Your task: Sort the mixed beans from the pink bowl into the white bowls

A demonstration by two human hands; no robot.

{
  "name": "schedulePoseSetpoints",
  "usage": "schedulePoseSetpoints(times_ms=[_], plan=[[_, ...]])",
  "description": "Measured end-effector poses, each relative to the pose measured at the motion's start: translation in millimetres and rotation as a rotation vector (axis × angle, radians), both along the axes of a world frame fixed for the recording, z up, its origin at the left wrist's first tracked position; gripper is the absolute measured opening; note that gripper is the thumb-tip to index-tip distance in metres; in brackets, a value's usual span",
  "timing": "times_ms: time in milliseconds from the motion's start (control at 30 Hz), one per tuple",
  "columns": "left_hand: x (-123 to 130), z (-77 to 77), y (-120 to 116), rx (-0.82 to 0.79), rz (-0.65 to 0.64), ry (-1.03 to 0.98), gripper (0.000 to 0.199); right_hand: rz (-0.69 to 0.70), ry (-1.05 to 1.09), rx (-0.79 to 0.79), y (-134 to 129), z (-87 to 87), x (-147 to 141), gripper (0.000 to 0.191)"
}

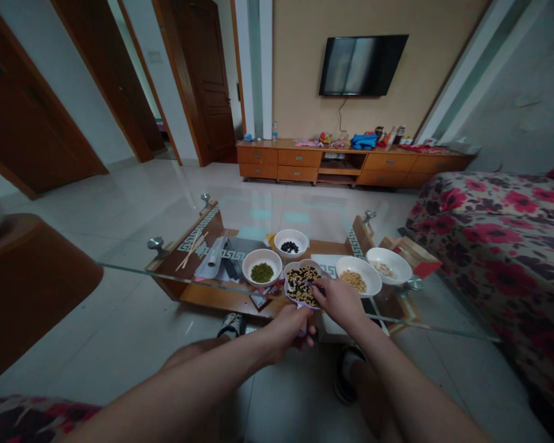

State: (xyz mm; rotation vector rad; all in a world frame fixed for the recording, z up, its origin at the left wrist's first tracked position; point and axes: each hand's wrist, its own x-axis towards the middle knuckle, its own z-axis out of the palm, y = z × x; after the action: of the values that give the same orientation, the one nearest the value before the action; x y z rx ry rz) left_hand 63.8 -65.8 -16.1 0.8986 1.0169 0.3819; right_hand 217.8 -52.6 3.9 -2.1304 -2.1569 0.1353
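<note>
A handled dish [322, 269] of mixed beans [299, 284] was over the near edge of the glass tabletop [314, 212], its handle clamped in the left hand's [292, 327] grip, while the right hand [339, 299] reached into the beans, whether its fingertips pinched one I could not tell. A green-bean bowl [259, 258] sat just left, a dark-bean bowl [292, 236] beyond, and two white bowls [370, 282] right.
</note>
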Motion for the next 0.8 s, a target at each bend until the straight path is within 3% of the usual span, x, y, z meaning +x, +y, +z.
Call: schedulePoseSetpoints(times_ms=[233,800], plan=[[1.0,-1.2,-2.5,-0.046,0.140,-0.044,0.019,-0.012,0.011,0.005,3.2,2.5,-0.7,0.034],[1.3,2.6,-3.8,-0.060,0.104,-0.052,0.011,0.023,-0.072,0.015,12.2,-3.9,-6.6,0.034]])
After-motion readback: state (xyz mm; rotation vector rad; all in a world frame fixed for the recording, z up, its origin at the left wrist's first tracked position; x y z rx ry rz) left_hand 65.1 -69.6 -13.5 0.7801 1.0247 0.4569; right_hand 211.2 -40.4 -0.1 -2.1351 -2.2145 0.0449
